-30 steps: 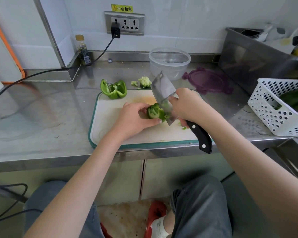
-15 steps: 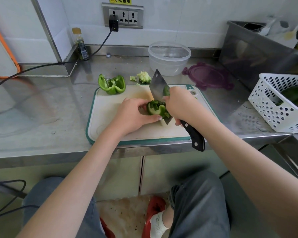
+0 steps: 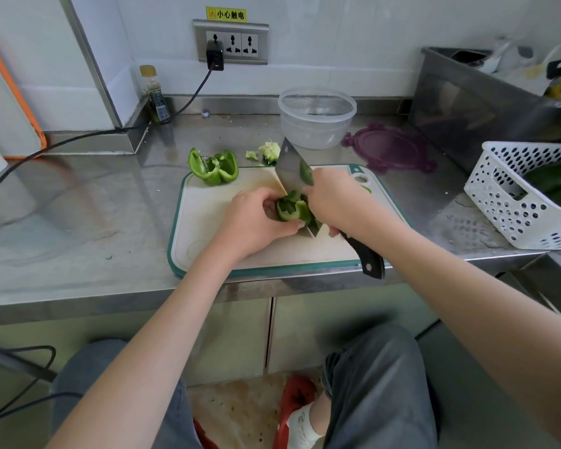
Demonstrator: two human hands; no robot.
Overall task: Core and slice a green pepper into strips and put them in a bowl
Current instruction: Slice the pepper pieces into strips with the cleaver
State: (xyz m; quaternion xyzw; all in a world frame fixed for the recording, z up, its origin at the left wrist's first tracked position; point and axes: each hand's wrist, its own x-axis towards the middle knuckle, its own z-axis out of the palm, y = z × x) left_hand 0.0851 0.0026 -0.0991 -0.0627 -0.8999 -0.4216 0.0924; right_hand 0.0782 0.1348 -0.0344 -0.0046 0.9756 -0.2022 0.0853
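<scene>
- The cutting board, white with a teal rim, lies flat on the steel counter at the counter's front edge; every place below is given from this board.
- Over the middle of the board, the left hand grips a green pepper piece, fingers and thumb curled round it, its hollow inside facing the camera.
- The right hand, just right of that piece, is wrapped round the cleaver where blade meets handle; the black handle end juts past the board's front right edge.
- The cleaver's blade slants up toward the board's far edge, and its lower part runs against the right side of the held piece; I cannot tell how deep it sits in the flesh.
- A second pepper piece, opened out, rests on the board's far left corner, partly over the rim.
- The pale core scraps lie on the counter just beyond the board's far edge.
- The clear plastic bowl stands beyond the board's far edge, behind the cleaver's tip, with a purple lid lying flat beside it, off the board's far right corner.
- A white perforated basket holding dark green produce sits well to the board's right.
</scene>
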